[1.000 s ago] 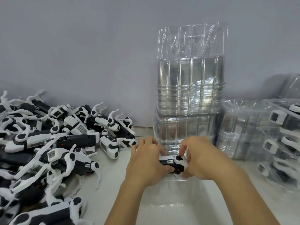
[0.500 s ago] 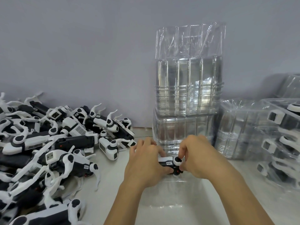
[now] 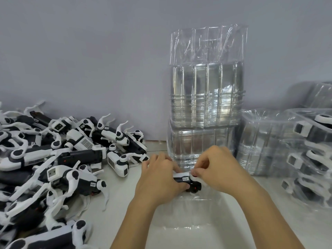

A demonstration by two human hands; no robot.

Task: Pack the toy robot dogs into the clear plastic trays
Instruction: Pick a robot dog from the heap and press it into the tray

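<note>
My left hand (image 3: 159, 178) and right hand (image 3: 218, 172) both grip 1 toy dog (image 3: 186, 181) over an empty tray (image 3: 203, 221). Left: a big pile (image 3: 53, 159) waits. Right: some packed trays (image 3: 309, 159).

Dogs (image 3: 53, 159), trays (image 3: 206, 108) (clear) on table (image 3: 122, 191)

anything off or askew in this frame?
Nothing damaged or spilled. The toy robot dogs lie in a loose tangled pile on the left, and the tall stack of clear trays has crumpled wrap on top. Both hands, left and right, grip one dog.
</note>
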